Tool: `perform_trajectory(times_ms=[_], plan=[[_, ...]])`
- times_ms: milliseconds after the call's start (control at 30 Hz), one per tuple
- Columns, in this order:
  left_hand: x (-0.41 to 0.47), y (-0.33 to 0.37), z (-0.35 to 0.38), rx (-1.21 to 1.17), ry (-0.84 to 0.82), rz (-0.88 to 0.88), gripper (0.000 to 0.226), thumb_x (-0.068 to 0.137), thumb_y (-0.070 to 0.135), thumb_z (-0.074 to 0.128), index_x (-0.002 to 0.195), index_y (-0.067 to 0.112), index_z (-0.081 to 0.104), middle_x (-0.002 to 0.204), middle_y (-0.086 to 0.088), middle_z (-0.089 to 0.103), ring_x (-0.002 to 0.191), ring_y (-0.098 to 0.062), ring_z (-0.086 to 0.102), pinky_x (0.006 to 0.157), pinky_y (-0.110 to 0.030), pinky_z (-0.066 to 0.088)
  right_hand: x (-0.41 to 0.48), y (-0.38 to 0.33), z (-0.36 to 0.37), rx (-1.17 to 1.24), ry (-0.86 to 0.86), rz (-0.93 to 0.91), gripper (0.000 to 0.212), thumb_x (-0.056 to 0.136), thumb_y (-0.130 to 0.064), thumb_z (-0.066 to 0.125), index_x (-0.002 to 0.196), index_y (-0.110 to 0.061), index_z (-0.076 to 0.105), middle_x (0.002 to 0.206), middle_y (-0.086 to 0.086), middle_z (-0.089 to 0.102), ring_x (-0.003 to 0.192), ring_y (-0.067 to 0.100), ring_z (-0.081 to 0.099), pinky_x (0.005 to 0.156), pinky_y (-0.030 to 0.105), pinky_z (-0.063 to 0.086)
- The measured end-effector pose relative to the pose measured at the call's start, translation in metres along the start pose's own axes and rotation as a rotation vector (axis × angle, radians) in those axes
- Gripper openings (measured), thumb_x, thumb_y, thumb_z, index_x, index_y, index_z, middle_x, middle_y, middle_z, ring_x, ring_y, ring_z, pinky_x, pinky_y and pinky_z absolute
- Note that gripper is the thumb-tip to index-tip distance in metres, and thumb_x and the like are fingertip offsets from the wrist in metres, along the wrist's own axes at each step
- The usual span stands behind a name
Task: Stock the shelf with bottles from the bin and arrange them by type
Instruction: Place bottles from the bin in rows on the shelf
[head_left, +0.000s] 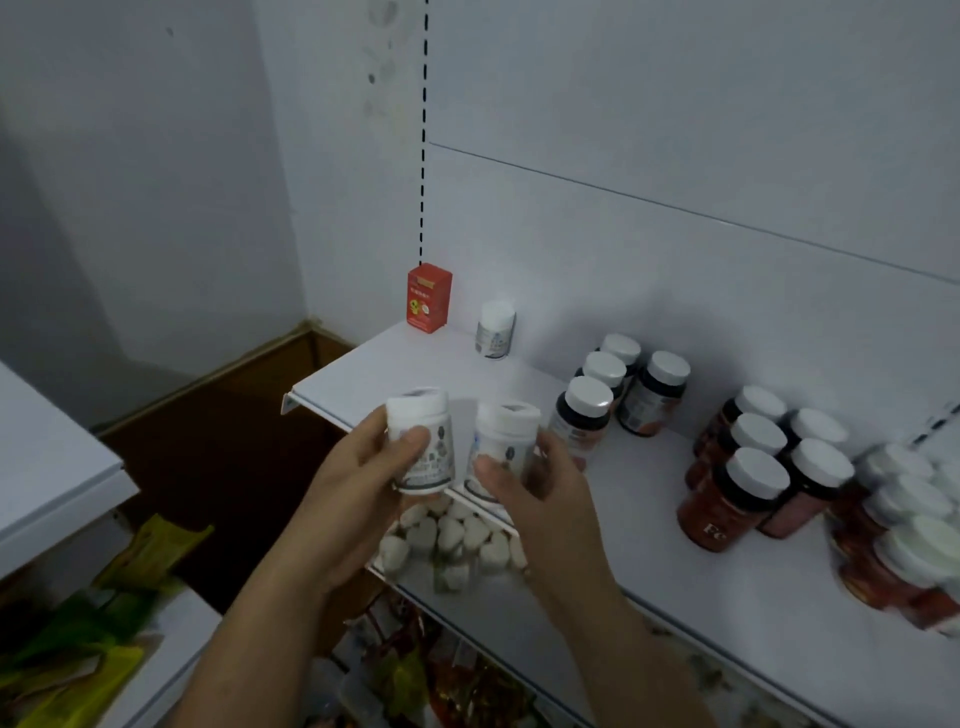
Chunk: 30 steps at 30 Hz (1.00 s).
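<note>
Holding one white-capped bottle per grip: left bottle (422, 441) wrapped in the left grip (358, 467) with thumb across the label, right bottle (503, 448) held the same way in the right grip (540, 493). Both upright, just beside each other, by the front edge of the shelf (405, 358) near its left end, not yet set down. Labels turned toward the camera, probably to check type before placing; too blurred to read.

Grouped by type along the shelf:
- red box (428, 297) at the back left corner
- lone white bottle (496, 330) near it on the back edge
- dark bottles (613, 400) mid-shelf
- amber bottles (753, 478) further right

Looks like a match for the lone white bottle, so likely bound for the bare stretch in front of it. Would set them upright in a row running toward the front edge. Risk: clipping the nearest dark bottle, just beside the right grip.

Under the front edge: clear tub (452, 540) of white pieces. Brown carton (223, 415) on the floor off the left end; cannot tell if that's the bin.
</note>
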<state>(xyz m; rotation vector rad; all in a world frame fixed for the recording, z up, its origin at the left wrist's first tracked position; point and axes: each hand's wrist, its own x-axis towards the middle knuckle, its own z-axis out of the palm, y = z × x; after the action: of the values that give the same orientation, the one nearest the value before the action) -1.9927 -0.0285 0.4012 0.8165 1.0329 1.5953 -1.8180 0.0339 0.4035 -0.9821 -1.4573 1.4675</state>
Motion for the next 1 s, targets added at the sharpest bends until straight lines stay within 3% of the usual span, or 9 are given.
perform_trajectory(times_ms=[133,200,300,400,533,600,767,900,1000], plan=[[0.038,0.002,-0.027,0.359,0.173,0.085,0.056,0.086,0.031,0.082,0.137,0.031,0.059,0.131,0.004,0.072,0.12,-0.02,0.07,0.104,-0.053,0.056,0.045,0.016,0.026,-0.128,0.067,-0.011,0.037,0.095,-0.023,0.074,0.127,-0.023,0.056,0.116,-0.007,0.068,0.091,-0.01,0.066,0.073,0.009,0.051],[0.06,0.002,-0.04,0.461,0.207,0.103,0.055,0.086,0.032,0.084,0.134,0.034,0.057,0.129,0.009,0.07,0.118,-0.014,0.069,0.101,-0.045,0.059,0.07,0.022,0.038,-0.205,0.089,-0.013,0.038,0.097,-0.026,0.071,0.129,-0.022,0.053,0.122,-0.004,0.058,0.09,-0.01,0.063,0.072,0.006,0.047],[0.091,0.0,-0.05,0.624,0.178,0.147,0.053,0.091,0.028,0.082,0.136,0.033,0.055,0.134,0.014,0.063,0.12,-0.004,0.061,0.094,-0.022,0.053,0.107,0.03,0.052,-0.285,0.124,0.005,0.043,0.098,-0.029,0.068,0.136,-0.02,0.05,0.13,0.002,0.049,0.096,-0.003,0.057,0.081,0.012,0.044],[0.119,-0.004,-0.053,0.755,0.163,0.197,0.051,0.093,0.028,0.079,0.138,0.031,0.055,0.134,0.014,0.061,0.116,0.004,0.057,0.089,-0.013,0.044,0.141,0.032,0.06,-0.3,0.161,-0.021,0.029,0.097,-0.021,0.068,0.121,-0.024,0.052,0.113,-0.004,0.06,0.095,0.006,0.06,0.074,0.012,0.046],[0.151,-0.011,-0.052,0.841,0.103,0.208,0.05,0.096,0.03,0.075,0.141,0.03,0.054,0.134,0.012,0.061,0.115,-0.005,0.059,0.098,-0.023,0.044,0.182,0.044,0.068,-0.361,0.251,0.062,0.025,0.096,-0.024,0.064,0.117,-0.029,0.052,0.119,-0.001,0.065,0.116,0.027,0.061,0.1,0.045,0.052],[0.163,-0.016,-0.051,0.847,0.054,0.196,0.047,0.097,0.032,0.074,0.14,0.031,0.053,0.133,0.012,0.062,0.113,-0.001,0.06,0.102,-0.027,0.048,0.2,0.05,0.069,-0.397,0.281,0.092,0.032,0.096,-0.03,0.062,0.127,-0.025,0.055,0.127,0.002,0.066,0.119,0.029,0.061,0.103,0.05,0.052],[0.18,-0.026,-0.046,0.82,0.024,0.151,0.054,0.098,0.027,0.074,0.144,0.031,0.048,0.136,0.013,0.059,0.116,0.0,0.058,0.086,-0.004,0.043,0.218,0.052,0.067,-0.416,0.281,0.095,0.042,0.096,-0.025,0.059,0.138,-0.022,0.054,0.13,0.006,0.066,0.119,0.029,0.063,0.104,0.048,0.053],[0.186,-0.03,-0.04,0.893,0.032,0.167,0.059,0.097,0.017,0.074,0.148,0.027,0.045,0.135,0.018,0.051,0.121,0.002,0.048,0.096,0.003,0.034,0.209,0.046,0.069,-0.361,0.236,0.098,0.047,0.1,-0.011,0.05,0.146,-0.019,0.048,0.141,0.007,0.062,0.126,0.029,0.06,0.106,0.037,0.047],[0.19,-0.033,-0.036,0.913,0.027,0.129,0.061,0.098,0.013,0.073,0.151,0.022,0.044,0.135,0.016,0.046,0.126,0.0,0.041,0.09,0.012,0.024,0.203,0.046,0.067,-0.318,0.224,0.095,0.046,0.101,-0.009,0.047,0.146,-0.02,0.05,0.142,0.004,0.062,0.127,0.026,0.059,0.102,0.031,0.043]])
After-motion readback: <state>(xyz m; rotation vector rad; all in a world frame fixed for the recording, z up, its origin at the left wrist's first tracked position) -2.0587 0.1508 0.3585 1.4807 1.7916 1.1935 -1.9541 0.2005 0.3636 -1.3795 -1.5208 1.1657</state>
